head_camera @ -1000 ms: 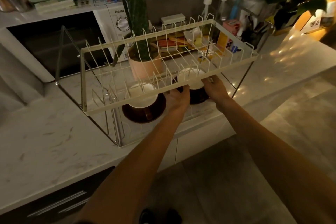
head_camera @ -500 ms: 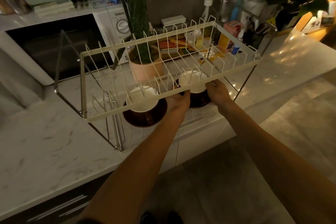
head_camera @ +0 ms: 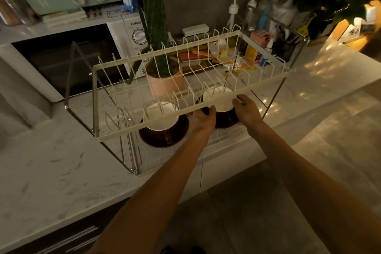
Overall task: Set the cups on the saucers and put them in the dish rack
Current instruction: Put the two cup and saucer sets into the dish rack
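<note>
Grip: While both hands sit low under the rack's front rail, the left hand (head_camera: 203, 118) and right hand (head_camera: 245, 109) are clamped on the dark rim of the second saucer (head_camera: 223, 121), 1 on each side, with the second cup (head_camera: 219, 98) riding on it.
Change: over the last second the hands have barely shifted; they stay closed on that saucer in the same slot, so this looks like the settling end of a placement, not a carry.
Task meaning: the first cup (head_camera: 160, 116) on the first saucer (head_camera: 164, 136) already sits on the lower level just to the left, near but apart from the pair being handled; I judge 2 sets are nearly in, with only the release left.
Setting: the dish rack (head_camera: 148, 128) stands on the marble bench (head_camera: 47, 171), with a potted plant (head_camera: 165, 80) behind it.
Hidden: white wires cross both cups, so handles are hard to place; whether the second saucer already touches the rack floor I cannot tell, and the fingertips are tucked out of sight beneath it.
Dim light: the saucers blur into shadow at their far edges.
</note>
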`<state>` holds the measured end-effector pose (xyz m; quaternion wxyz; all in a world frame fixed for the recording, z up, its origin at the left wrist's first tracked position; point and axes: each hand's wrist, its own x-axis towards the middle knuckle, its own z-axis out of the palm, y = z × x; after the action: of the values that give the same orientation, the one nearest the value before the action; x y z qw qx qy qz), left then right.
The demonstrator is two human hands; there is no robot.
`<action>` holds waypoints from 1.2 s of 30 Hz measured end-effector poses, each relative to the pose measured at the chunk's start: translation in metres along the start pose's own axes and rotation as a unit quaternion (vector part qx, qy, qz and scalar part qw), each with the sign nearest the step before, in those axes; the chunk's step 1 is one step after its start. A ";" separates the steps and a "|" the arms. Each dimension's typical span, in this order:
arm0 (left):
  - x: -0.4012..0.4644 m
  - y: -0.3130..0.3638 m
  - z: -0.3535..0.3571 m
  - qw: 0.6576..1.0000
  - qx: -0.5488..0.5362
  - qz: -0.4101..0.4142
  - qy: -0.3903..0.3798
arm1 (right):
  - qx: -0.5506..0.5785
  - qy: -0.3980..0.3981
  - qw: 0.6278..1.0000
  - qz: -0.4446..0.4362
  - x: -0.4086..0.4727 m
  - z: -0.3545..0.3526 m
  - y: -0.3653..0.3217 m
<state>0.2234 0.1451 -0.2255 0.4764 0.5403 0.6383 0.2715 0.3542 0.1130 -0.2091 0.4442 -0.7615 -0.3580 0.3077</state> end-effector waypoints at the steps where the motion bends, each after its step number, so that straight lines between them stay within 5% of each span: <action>1: 0.000 0.000 0.000 1.000 0.002 -0.002 -0.005 | 0.000 0.000 1.000 0.000 0.000 0.000 0.000; 15: -0.005 0.002 -0.012 0.997 -0.060 -0.003 -0.048 | -0.023 -0.020 1.000 -0.002 -0.006 -0.003 -0.007; 22: -0.037 0.002 -0.038 0.987 0.104 0.089 -0.090 | -0.210 0.003 0.969 -0.128 -0.026 0.000 -0.014; 29: -0.082 0.010 -0.086 0.913 0.314 0.179 -0.187 | -0.380 -0.040 0.875 -0.297 -0.071 -0.003 -0.034; 33: -0.104 0.017 -0.116 0.836 0.433 0.192 -0.278 | -0.452 -0.134 0.838 -0.274 -0.101 -0.009 -0.063; 36: -0.117 0.020 -0.138 0.799 0.488 0.176 -0.303 | -0.539 -0.275 0.766 -0.217 -0.119 -0.013 -0.090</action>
<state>0.1030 0.0631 -0.1167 0.2630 0.8588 0.4034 -0.1745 0.2741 0.0408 -0.1048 -0.1016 -0.6602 -0.7277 0.1558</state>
